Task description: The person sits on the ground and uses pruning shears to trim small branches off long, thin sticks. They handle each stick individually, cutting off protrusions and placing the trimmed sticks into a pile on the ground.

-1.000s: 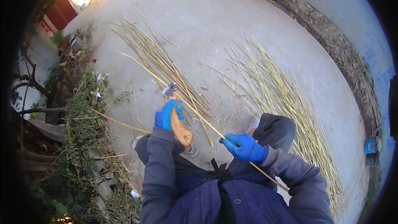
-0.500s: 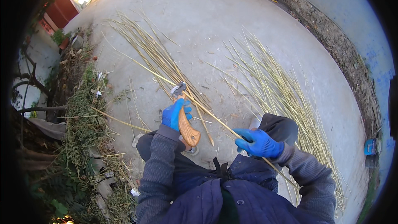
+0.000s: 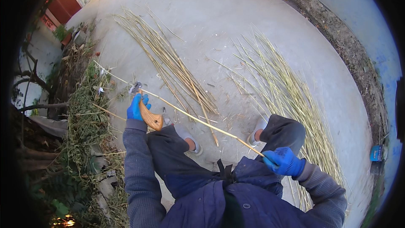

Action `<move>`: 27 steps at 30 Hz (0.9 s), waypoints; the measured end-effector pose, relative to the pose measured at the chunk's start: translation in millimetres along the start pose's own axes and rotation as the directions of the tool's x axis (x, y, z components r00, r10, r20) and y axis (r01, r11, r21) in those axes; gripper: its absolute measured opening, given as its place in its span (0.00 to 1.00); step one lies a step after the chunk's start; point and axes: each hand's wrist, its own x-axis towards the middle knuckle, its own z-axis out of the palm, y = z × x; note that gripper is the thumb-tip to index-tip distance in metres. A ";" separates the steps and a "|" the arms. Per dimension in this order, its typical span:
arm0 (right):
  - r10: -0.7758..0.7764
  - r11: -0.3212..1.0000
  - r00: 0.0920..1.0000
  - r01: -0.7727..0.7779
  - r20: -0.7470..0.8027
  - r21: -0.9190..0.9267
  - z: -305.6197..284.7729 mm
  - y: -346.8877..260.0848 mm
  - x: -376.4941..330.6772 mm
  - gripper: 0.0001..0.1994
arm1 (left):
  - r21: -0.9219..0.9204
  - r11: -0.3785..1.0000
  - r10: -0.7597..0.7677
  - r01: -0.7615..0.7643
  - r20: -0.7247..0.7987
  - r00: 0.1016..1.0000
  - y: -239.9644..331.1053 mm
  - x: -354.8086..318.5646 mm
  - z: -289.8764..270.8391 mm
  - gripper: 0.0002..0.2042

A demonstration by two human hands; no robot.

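Note:
My left hand [image 3: 137, 107], in a blue glove, is closed round a tool with a curved wooden handle [image 3: 151, 117] and a small grey metal head [image 3: 135, 88]. A long, thin pale stalk [image 3: 190, 115] runs against that metal head and slants down to the right. In its blue glove, my right hand [image 3: 284, 161] is closed on the stalk's near end. The stalk's thin far tip reaches past the tool toward the left. How the metal head touches the stalk is too small to tell.
A bundle of brownish stalks [image 3: 168, 63] lies on the concrete ground ahead. A larger heap of greenish stalks [image 3: 291, 97] spreads to the right, by my knee. Cut leafy plants [image 3: 86, 122] line the left edge. A blue tub [image 3: 376, 153] stands by the right wall.
My left hand has moved left and farther out along the stalk with the tool. My right hand has shifted right and slightly nearer, and now grips the stalk's near end.

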 end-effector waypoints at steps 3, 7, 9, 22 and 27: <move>-0.071 0.946 0.997 0.061 -0.019 -0.319 -30.3 15.9 -68.4 0.08 | 0.029 1.000 0.015 -0.012 -0.086 0.996 32.7 40.7 -68.2 0.33; 0.133 0.857 0.990 -0.141 -0.051 -0.495 -64.4 49.5 -157.0 0.09 | -0.007 0.998 0.063 -0.066 -0.211 0.975 68.0 74.9 -143.6 0.34; 0.091 0.795 0.979 -0.181 -0.181 -0.579 -75.2 65.2 -196.6 0.10 | -0.013 0.997 0.074 -0.079 -0.247 0.966 87.0 80.4 -178.2 0.34; 0.201 0.641 0.910 -0.402 -0.363 -0.654 -61.7 146.0 -238.5 0.05 | 0.322 0.945 -0.034 -0.051 0.253 0.967 16.9 51.8 -106.7 0.38; 0.453 0.489 0.824 -0.550 -0.342 -0.677 -42.1 158.2 -268.0 0.05 | 0.400 0.912 -0.225 0.089 0.305 0.925 -14.4 8.1 -9.4 0.39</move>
